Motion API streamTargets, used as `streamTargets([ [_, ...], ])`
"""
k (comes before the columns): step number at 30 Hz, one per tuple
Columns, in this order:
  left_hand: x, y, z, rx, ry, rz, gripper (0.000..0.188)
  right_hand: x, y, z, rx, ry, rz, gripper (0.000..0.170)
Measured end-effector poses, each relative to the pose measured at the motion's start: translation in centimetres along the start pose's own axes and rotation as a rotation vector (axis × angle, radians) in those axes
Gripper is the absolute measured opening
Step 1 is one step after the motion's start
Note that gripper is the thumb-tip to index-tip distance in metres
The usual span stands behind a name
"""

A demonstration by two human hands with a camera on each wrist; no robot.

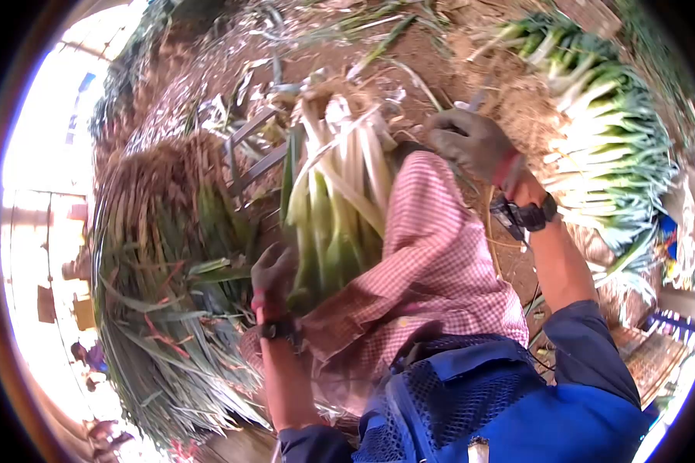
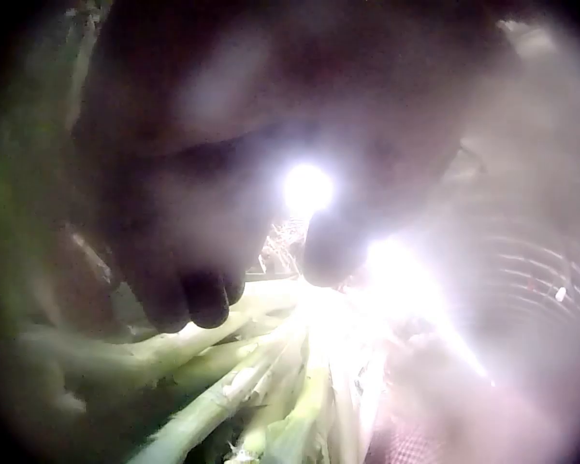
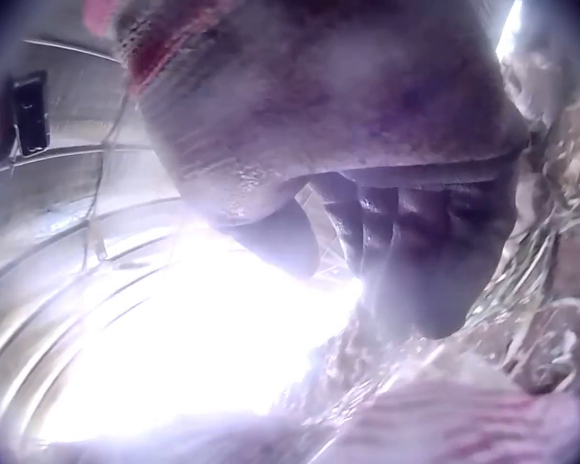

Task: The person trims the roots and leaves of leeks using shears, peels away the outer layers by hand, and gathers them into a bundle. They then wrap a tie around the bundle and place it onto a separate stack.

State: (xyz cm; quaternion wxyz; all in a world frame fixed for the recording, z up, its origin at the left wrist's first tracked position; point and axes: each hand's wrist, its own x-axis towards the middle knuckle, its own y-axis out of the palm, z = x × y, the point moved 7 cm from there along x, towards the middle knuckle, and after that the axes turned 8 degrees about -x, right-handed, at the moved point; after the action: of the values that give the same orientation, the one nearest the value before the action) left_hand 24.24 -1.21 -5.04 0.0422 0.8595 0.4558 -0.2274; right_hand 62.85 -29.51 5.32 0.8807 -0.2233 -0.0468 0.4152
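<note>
My gloved left hand [image 1: 276,272] is at the left side of a bunch of leeks [image 1: 336,231] by my knees, white ends pointing away. In the left wrist view, the dark left fingers [image 2: 208,295] hang loosely bent over the pale leek stems [image 2: 271,387], thumb apart from them. Beyond my checked knee, my gloved right hand [image 1: 475,143] is raised over the dirt floor with loosely curled fingers. The right wrist view has a gap between thumb and fingers [image 3: 435,261], with nothing visible in it; strong glare hides part of this view.
Untrimmed leeks [image 1: 170,208] with soil-brown roots form a large heap on the left. Cleaned leeks [image 1: 610,147] lie in a long row at right. Grey metal strips [image 1: 259,166] stand beside the bunch. Stripped leaves and scraps [image 1: 239,85] litter the floor. Pink checked cloth [image 1: 440,262] covers my legs.
</note>
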Motion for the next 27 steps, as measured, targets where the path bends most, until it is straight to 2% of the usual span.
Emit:
streamTargets([
  [2,1.2,0.7,0.2,0.04,0.063,0.023,0.027,3.0,4.8,3.6,-0.142,-0.065,0.091,0.032],
  [3,1.7,1.1,0.2,0.079,0.07,0.007,0.027,4.6,7.8,4.4,-0.167,-0.05,0.237,0.035],
  [5,3.5,1.2,1.7,0.103,0.02,-0.054,0.028,7.9,13.4,3.1,-0.443,-0.033,0.318,0.039],
  [7,6.2,1.0,3.3,0.232,0.293,-0.076,0.031,8.9,17.5,2.5,-0.73,0.045,0.444,0.045],
  [9,6.8,1.9,4.3,0.407,0.247,-0.069,0.044,9.2,20.5,1.5,-0.785,0.054,0.503,0.046],
  [12,6.0,3.6,0.8,0.436,0.243,-0.145,0.054,10.9,24.3,-2.3,-0.81,0.146,0.537,0.046],
  [14,5.7,4.3,-1.8,0.641,0.48,-0.221,0.058,10.8,24.5,-3.1,-0.776,0.184,0.436,0.046],
  [17,8.0,4.2,-1.4,0.643,0.503,-0.275,0.056,11.3,24.5,-4.5,-0.709,0.214,0.447,0.047],
  [18,8.2,4.2,-1.0,0.637,0.502,-0.276,0.056,11.8,24.2,-4.5,-0.713,0.165,0.408,0.045],
  [19,7.4,4.6,-1.6,0.667,0.466,-0.247,0.054,11.9,23.7,-4.1,-0.718,0.169,0.413,0.045],
  [21,5.8,5.6,-2.7,0.693,0.422,-0.218,0.054,13.0,21.1,-2.3,-0.211,0.25,0.158,0.048],
  [23,4.9,8.0,-1.2,0.947,0.201,0.073,0.052,14.0,20.4,-1.6,0.012,0.119,-0.025,0.028],
  [25,5.3,8.2,0.8,0.989,0.256,0.048,0.052,13.8,21.4,-3.0,0.068,0.272,0.192,0.04],
  [27,5.2,7.9,1.4,0.927,0.228,-0.041,0.047,12.2,24.0,-3.6,-0.012,0.321,0.399,0.037],
])
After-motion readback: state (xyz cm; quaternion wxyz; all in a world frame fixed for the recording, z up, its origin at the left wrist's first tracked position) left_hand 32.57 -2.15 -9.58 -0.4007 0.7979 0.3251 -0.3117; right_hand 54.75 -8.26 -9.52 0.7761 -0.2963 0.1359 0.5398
